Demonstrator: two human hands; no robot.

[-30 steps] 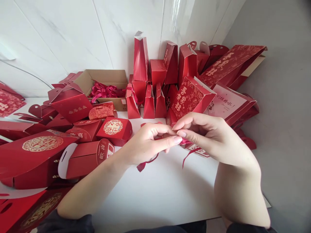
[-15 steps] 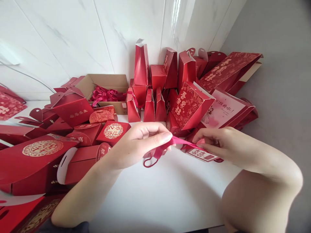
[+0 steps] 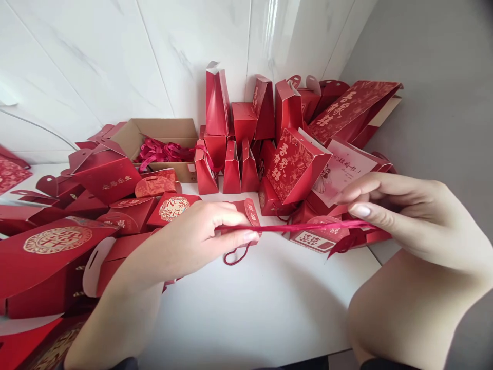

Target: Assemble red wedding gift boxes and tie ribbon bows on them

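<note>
A crimson ribbon (image 3: 300, 226) stretches nearly level between my two hands above the white table. My left hand (image 3: 200, 241) pinches one end between thumb and fingers. Toward the other end, my right hand (image 3: 389, 210) has its fingers closed around the ribbon, and a loose tail hangs below it. Behind my left hand sits a small red box (image 3: 250, 209) with a rounded flap, partly hidden, and a dark red cord loop (image 3: 235, 257) hangs beneath the fingers. Below the ribbon lies a red gift box (image 3: 314, 240) with a white printed panel.
A cardboard box (image 3: 162, 127) of crimson ribbons stands at the back. Red gift boxes (image 3: 111, 174) crowd the left side. Several upright red boxes (image 3: 217, 103) and a tilted one (image 3: 296, 164) stand toward the back right. A white table (image 3: 246, 313) extends in front, with a tiled wall (image 3: 208, 41) behind.
My hands have moved apart, the right one going rightward, and the ribbon between them is now longer and straighter. The view has shifted slightly.
</note>
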